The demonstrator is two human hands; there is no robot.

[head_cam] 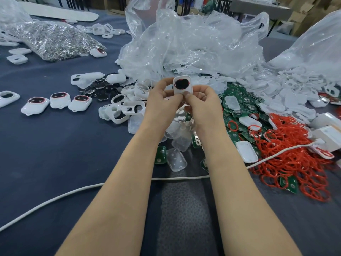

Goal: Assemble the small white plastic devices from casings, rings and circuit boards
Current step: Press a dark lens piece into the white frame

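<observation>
Both hands hold one small white device (182, 85) upright above the parts pile; its face shows a dark oval window edged in red. My left hand (162, 97) grips its left side, and my right hand (201, 97) pinches its lower right edge with thumb on the front. Three devices with dark red-rimmed windows (57, 101) lie in a row on the left. Empty white casings (125, 108) sit just left of my hands. Green circuit boards (238, 108) and a heap of red rings (291, 154) lie to the right.
Crumpled clear plastic bags (193, 43) rise behind the pile. A bag of small metal parts (53, 39) lies at the far left. A white cable (73, 193) crosses the dark blue table (46, 154) in front. White boxes (328, 132) stand at the right edge.
</observation>
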